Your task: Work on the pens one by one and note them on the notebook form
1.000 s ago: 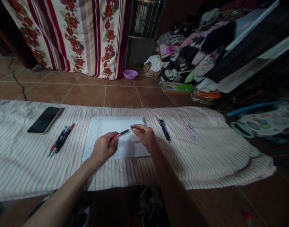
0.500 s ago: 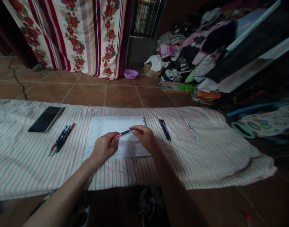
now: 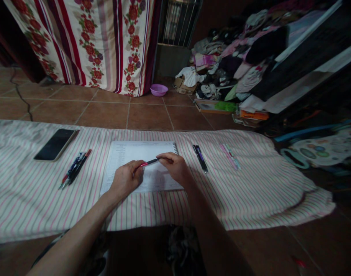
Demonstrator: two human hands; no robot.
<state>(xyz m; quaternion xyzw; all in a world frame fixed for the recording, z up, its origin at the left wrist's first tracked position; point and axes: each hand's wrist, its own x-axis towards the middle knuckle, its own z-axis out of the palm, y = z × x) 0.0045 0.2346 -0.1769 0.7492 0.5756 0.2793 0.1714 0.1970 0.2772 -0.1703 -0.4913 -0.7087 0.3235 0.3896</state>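
Note:
A red and black pen is held level above a spiral notebook with printed or written pages. My left hand is closed round the pen's red end. The fingertips of my right hand pinch the black end, hiding its tip. Both hands hover over the notebook, whose wire spiral shows at the upper right corner. To the right of it lie two dark pens, and beyond them a pink and a pale green pen.
Several pens lie bunched on the left of the striped cloth, beside a dark-screened phone. On the tiled floor behind stand a purple basin and a heap of clothes. A floral curtain hangs at the back.
Hardly anything differs. My right fingertips have shifted very slightly left along the black end of the pen; my left hand keeps its hold.

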